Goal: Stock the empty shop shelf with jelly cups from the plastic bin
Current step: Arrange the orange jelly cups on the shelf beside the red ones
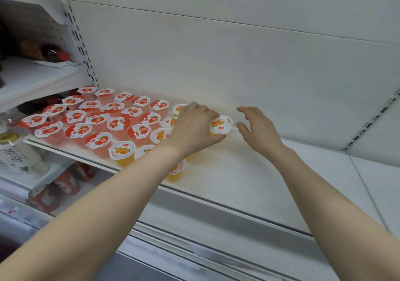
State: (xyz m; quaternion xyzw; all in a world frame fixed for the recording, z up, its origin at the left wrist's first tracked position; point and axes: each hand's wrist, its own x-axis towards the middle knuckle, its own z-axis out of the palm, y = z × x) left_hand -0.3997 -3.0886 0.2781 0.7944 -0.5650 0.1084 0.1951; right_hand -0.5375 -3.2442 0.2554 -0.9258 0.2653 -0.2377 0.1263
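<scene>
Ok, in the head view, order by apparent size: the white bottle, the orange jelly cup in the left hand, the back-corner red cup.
1. white bottle
2. orange jelly cup, held by the left hand, and back-corner red cup: nearly alike; the red one stands farther, so unranked.

Before you runs a flat white metal shop shelf (249, 172), backed by a plain white panel. On its left part stand clear plastic cups of pink-red jelly with red-and-white foil lids (97, 119), upright in slanting rows from the back to the front edge. Just beside them, to the right, stand clear plastic cups of orange jelly with orange-fruit lids (122, 151). The rightmost orange cup (221, 125) is near the back in the grip of your left hand (194, 127); whether its base touches the shelf cannot be told.
</scene>
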